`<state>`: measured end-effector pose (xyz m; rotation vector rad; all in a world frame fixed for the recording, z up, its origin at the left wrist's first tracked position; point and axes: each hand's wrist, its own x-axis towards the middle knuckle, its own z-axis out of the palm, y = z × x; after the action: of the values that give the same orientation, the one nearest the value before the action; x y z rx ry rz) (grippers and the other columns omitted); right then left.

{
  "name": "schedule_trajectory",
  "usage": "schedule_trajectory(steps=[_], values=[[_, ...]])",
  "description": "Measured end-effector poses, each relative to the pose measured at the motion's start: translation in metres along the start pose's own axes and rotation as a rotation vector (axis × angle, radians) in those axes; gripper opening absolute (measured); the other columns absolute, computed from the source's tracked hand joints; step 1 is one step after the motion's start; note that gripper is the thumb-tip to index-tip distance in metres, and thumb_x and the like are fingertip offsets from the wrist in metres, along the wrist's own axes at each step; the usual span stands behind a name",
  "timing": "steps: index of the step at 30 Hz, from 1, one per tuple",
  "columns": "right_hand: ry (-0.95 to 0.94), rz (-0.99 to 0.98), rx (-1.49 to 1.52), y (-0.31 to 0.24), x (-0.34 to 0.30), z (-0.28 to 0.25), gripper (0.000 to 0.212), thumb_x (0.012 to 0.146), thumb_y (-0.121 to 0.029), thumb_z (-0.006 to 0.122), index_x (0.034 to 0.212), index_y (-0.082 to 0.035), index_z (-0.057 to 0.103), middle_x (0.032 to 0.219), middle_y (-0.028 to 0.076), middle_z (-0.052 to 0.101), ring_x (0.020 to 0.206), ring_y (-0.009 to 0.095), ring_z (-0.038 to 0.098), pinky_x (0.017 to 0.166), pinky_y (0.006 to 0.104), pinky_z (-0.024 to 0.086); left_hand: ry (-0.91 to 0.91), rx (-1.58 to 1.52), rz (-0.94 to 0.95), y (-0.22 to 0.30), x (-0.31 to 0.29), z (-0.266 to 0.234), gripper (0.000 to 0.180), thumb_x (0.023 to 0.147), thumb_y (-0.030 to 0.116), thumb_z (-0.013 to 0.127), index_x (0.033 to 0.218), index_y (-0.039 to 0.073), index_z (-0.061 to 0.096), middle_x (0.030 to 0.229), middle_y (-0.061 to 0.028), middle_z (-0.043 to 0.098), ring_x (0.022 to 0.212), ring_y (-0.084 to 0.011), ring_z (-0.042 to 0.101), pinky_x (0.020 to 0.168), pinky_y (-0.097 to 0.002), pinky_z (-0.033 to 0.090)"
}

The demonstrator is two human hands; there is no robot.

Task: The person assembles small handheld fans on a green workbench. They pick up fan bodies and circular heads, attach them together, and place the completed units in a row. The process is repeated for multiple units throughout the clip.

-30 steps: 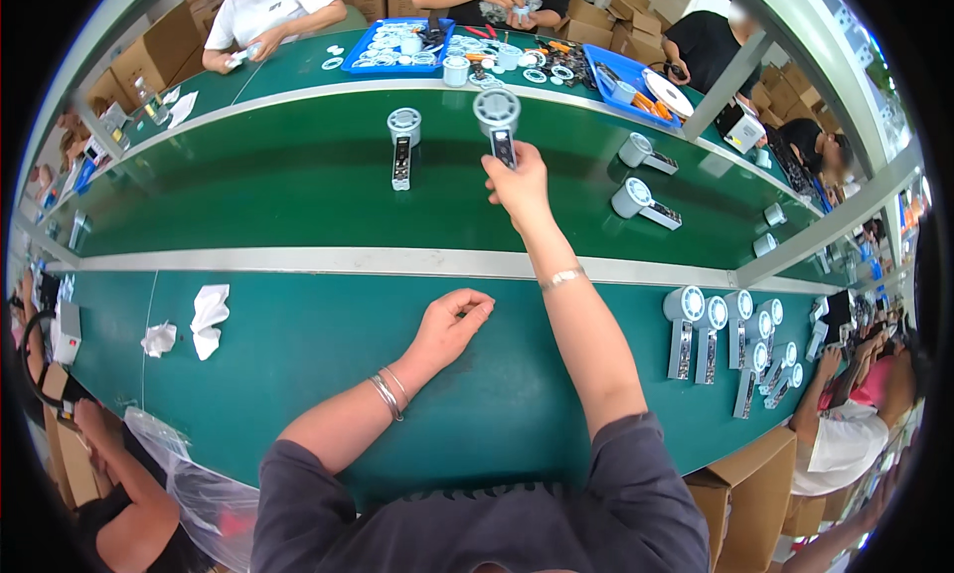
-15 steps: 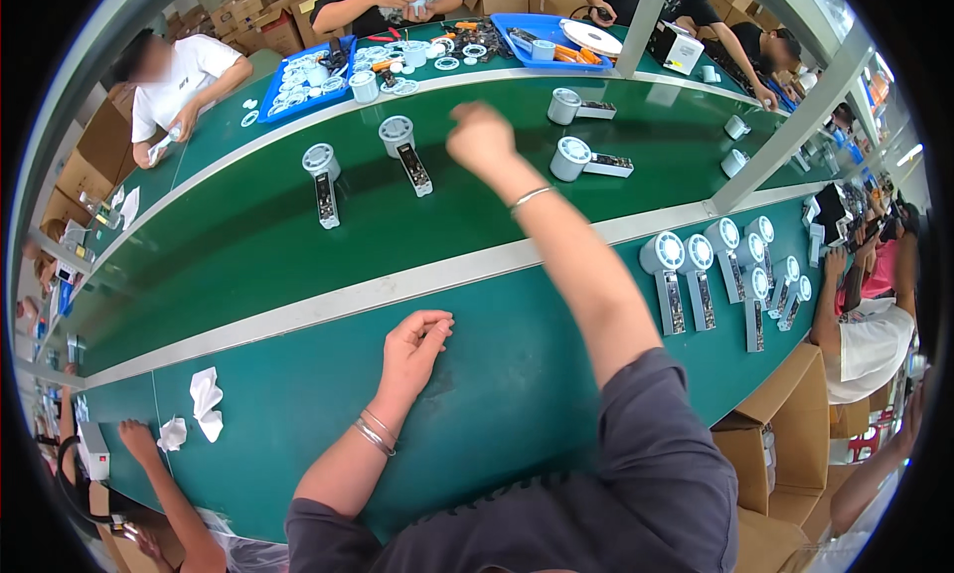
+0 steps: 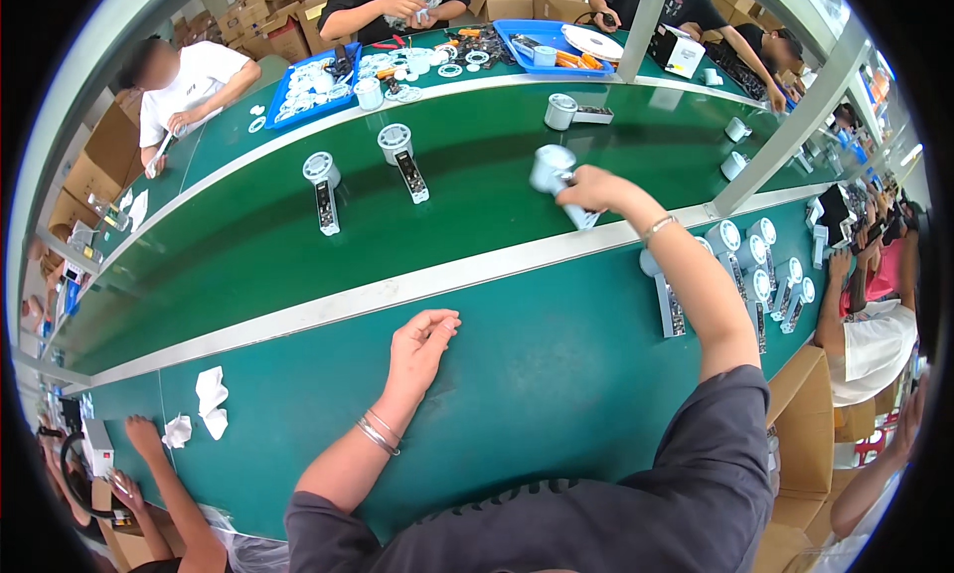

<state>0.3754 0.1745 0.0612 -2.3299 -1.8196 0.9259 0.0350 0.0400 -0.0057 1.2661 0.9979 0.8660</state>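
— While half a second ago reaching empty over the belt, now right hand [image 3: 593, 188] closed with fingers around white round-headed device [image 3: 556, 178], lifted above green belt [image 3: 298, 255].
— And left hand [image 3: 421, 346]?
— Unchanged: resting on green surface [image 3: 556, 374], fingers loosely curled, holding nothing.

Head-worn fisheye looks down on green workbench [image 3: 517, 374].

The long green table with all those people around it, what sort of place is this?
Most likely a factory assembly line. A green conveyor belt carries identical white handheld devices, the right hand holds one, several workers sit along it, and cardboard boxes are stacked behind.
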Motion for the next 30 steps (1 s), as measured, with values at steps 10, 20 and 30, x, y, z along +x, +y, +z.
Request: schedule_trajectory(steps=[10, 20, 30], values=[[-0.899, -0.689, 0.203, -0.119, -0.072, 0.037, 0.033, 0.080, -0.030, 0.064, 0.100, -0.003, 0.061, 0.085, 0.011, 0.066, 0.071, 0.020, 0.064, 0.063, 0.0322, 0.052, 0.331, -0.629, -0.218, 0.027, -0.006, 0.033, 0.026, 0.092, 0.028, 0.053, 0.106, 0.007, 0.049, 0.079, -0.0061, 0.058, 0.065, -0.0129, 0.055, 0.055, -0.0262, 0.045], [0.897, 0.082, -0.611, 0.037, 0.172, -0.038, 0.038, 0.084, -0.016, 0.051, 0.120, -0.007, 0.045, 0.121, 0.010, 0.053, 0.117, 0.023, 0.047, 0.090, 0.0516, 0.039, 0.184, -0.276, -0.113, 0.006, -0.062, -0.021, 0.028, 0.085, 0.013, 0.058, 0.108, -0.001, 0.049, 0.076, -0.0077, 0.058, 0.055, -0.0090, 0.050, 0.047, -0.0215, 0.041], [0.384, 0.069, -0.495, 0.010, 0.105, -0.057, 0.036, 0.076, -0.023, 0.061, 0.108, -0.006, 0.056, 0.092, 0.009, 0.068, 0.091, 0.025, 0.064, 0.082, 0.0379, 0.049, 0.153, -0.266, -0.107, 0.001, -0.055, -0.019, 0.030, 0.083, 0.012, 0.060, 0.107, 0.000, 0.047, 0.076, -0.0071, 0.055, 0.057, -0.0093, 0.051, 0.048, -0.0216, 0.042]])
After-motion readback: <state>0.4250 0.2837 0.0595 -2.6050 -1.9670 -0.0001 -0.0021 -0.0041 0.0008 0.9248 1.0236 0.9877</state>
